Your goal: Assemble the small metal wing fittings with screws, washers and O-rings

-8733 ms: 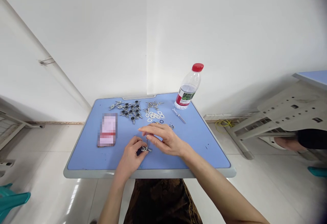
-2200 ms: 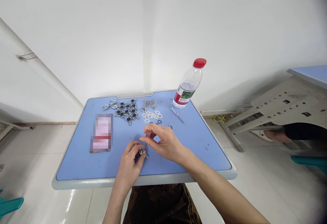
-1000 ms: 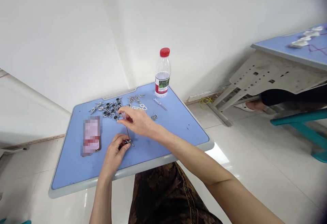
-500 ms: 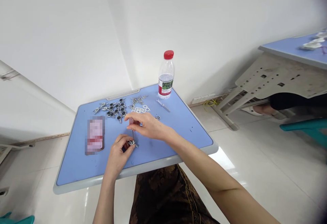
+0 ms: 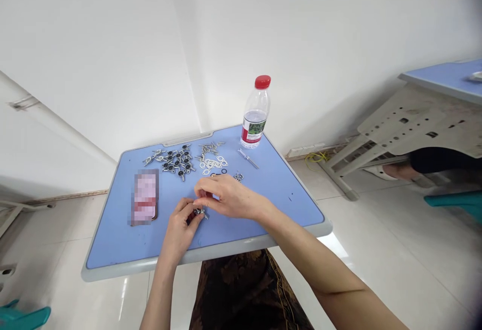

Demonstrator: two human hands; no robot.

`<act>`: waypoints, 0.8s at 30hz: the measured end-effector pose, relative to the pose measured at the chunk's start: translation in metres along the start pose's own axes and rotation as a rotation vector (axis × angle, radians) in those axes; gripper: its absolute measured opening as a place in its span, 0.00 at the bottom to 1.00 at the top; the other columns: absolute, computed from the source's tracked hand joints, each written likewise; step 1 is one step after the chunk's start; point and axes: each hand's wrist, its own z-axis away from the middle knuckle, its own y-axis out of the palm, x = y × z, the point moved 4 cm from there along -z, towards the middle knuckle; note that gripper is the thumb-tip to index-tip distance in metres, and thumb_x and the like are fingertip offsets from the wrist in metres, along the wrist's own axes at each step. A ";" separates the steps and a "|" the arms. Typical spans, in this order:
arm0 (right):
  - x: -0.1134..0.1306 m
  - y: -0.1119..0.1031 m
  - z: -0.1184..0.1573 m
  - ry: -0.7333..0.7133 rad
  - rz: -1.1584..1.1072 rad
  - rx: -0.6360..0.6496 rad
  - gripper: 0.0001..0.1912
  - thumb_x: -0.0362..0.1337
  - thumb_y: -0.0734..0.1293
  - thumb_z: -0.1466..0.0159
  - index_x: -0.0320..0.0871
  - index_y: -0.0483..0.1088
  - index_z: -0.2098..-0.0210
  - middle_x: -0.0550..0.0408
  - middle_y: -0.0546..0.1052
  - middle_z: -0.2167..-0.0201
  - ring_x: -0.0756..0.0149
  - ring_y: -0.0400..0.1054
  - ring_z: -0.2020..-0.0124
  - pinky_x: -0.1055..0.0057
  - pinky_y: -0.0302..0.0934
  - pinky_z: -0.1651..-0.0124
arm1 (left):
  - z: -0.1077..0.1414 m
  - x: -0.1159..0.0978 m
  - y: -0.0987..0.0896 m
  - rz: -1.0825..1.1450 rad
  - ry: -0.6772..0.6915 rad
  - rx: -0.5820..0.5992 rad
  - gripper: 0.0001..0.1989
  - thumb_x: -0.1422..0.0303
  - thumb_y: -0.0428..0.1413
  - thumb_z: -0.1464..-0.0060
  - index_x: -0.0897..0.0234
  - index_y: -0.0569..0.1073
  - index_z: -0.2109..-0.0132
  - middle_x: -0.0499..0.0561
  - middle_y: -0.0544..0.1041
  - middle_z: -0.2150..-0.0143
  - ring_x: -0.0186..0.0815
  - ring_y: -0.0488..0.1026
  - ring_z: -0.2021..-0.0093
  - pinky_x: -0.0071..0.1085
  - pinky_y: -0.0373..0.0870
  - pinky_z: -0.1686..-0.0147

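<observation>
My left hand [image 5: 181, 223] is closed in a pinch on a small metal fitting [image 5: 201, 212] with a short stem, held low over the blue tabletop near its front edge. Above it, my right hand [image 5: 222, 195] is closed, its fingertips close to the fitting. A reddish screwdriver handle [image 5: 205, 194] shows under its curled fingers; the blade is hidden. Beyond my hands lie several similar fittings with black discs [image 5: 176, 159], flat pale gaskets [image 5: 213, 164], small screws [image 5: 211, 146], black rings [image 5: 224, 171] and tiny nuts [image 5: 238, 177].
A phone [image 5: 145, 197], blurred out, lies on the left of the blue table [image 5: 116, 239]. A water bottle [image 5: 255, 119] with a red cap stands at the back right, a clear-handled screwdriver [image 5: 248, 158] before it. Another desk [image 5: 433, 86] and a seated person's leg [image 5: 399, 171] are to the right.
The screwdriver that stood upright on the fitting has dropped out of sight into my right hand, whose fingertips are now down by the fitting. My left hand keeps its pinch. The view has shifted slightly.
</observation>
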 end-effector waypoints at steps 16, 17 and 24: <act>0.007 -0.009 0.003 0.089 -0.158 0.216 0.07 0.28 0.53 0.31 0.43 0.60 0.60 0.56 0.72 0.68 0.69 0.63 0.68 0.72 0.55 0.64 | -0.001 -0.003 0.004 0.012 -0.015 0.006 0.07 0.73 0.52 0.42 0.61 0.74 0.60 0.49 0.70 0.61 0.32 0.69 0.66 0.28 0.68 0.64; 0.009 -0.011 0.003 0.074 -0.164 0.238 0.07 0.28 0.53 0.31 0.43 0.59 0.61 0.56 0.71 0.68 0.69 0.62 0.68 0.72 0.55 0.64 | -0.001 -0.004 0.003 0.009 -0.017 0.004 0.06 0.73 0.53 0.42 0.61 0.74 0.60 0.49 0.70 0.62 0.31 0.68 0.67 0.28 0.68 0.65; 0.001 -0.004 0.003 0.187 -0.024 0.149 0.04 0.28 0.56 0.33 0.43 0.58 0.63 0.59 0.69 0.72 0.71 0.59 0.74 0.73 0.50 0.71 | 0.000 -0.002 0.005 0.034 -0.017 0.002 0.07 0.74 0.53 0.42 0.61 0.74 0.59 0.49 0.71 0.59 0.30 0.69 0.66 0.28 0.67 0.64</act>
